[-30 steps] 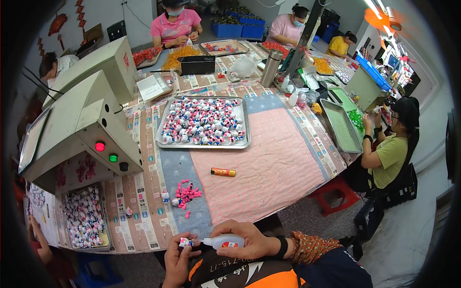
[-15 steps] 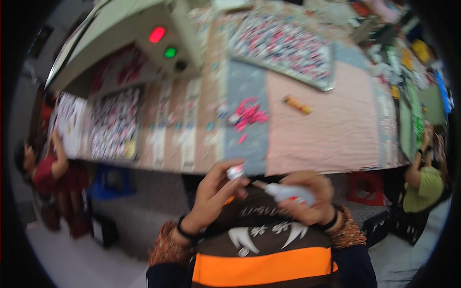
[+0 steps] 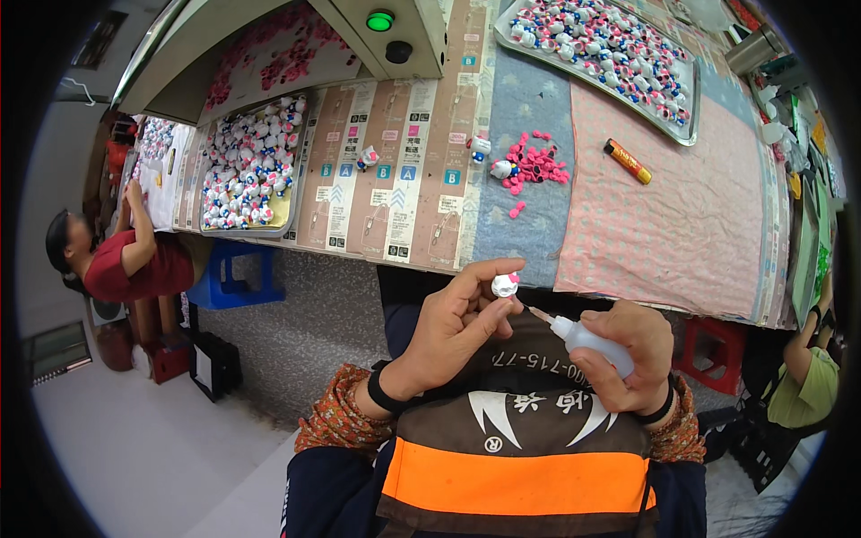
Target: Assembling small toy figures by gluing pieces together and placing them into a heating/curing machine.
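Observation:
My left hand (image 3: 441,336) pinches a small white toy figurine (image 3: 504,285) with a pink spot between thumb and fingertips, just off the table's front edge. In my right hand (image 3: 641,345) is a translucent squeeze bottle (image 3: 594,346) with a thin, dark-ended nozzle. The nozzle points left and up at the figurine's lower side; whether it touches cannot be seen. On the blue cloth beyond my hands lies a pile of small pink pieces (image 3: 540,167), with a white-and-blue figurine (image 3: 504,169) at its left edge and another figurine (image 3: 480,146) just behind.
A metal tray (image 3: 686,134) of many figurines stands at the back right, a second tray (image 3: 244,231) at left beside a machine (image 3: 414,40) with a green light. A yellow-and-red tube (image 3: 628,161) lies on the pink cloth. People (image 3: 134,260) sit at both sides; a blue stool (image 3: 235,273) stands left.
My view has shifted, so the table's things sit farther right and higher. The bottle's nozzle and the figurine still face each other, now with the nozzle angled up toward it.

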`<action>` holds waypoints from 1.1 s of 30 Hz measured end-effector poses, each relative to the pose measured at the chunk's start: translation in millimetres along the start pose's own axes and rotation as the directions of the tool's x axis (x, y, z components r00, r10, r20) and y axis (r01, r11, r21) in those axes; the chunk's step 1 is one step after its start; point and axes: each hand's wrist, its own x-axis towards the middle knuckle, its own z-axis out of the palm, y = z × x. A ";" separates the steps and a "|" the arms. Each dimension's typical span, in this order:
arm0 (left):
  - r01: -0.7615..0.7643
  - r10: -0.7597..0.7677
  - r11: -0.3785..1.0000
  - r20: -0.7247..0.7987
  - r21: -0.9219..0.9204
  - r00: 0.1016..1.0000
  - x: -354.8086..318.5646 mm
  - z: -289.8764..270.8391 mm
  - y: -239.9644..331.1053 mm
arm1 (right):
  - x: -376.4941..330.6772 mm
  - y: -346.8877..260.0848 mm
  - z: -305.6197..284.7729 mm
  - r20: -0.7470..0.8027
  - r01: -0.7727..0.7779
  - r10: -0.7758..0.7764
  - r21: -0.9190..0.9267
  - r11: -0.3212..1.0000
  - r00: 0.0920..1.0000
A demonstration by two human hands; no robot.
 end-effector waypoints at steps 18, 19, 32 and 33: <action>0.078 -0.078 0.997 0.080 -0.002 0.994 -1.0 1.3 -1.1 | -0.5 7.1 6.6 0.047 0.062 -0.057 -0.120 0.991 0.997; 0.088 -0.087 0.996 0.087 0.001 0.992 -1.0 1.2 -0.5 | -0.8 7.4 6.8 0.054 0.059 -0.053 -0.125 0.990 0.997; 0.161 -0.131 0.958 0.138 -0.238 0.982 0.7 -3.0 -1.5 | -3.6 6.1 0.1 0.013 -0.017 0.019 -0.099 0.995 1.000; 0.167 -0.134 0.953 0.141 -0.253 0.981 0.9 -3.5 -1.4 | -3.6 6.5 0.4 0.012 -0.012 0.013 -0.102 0.995 1.000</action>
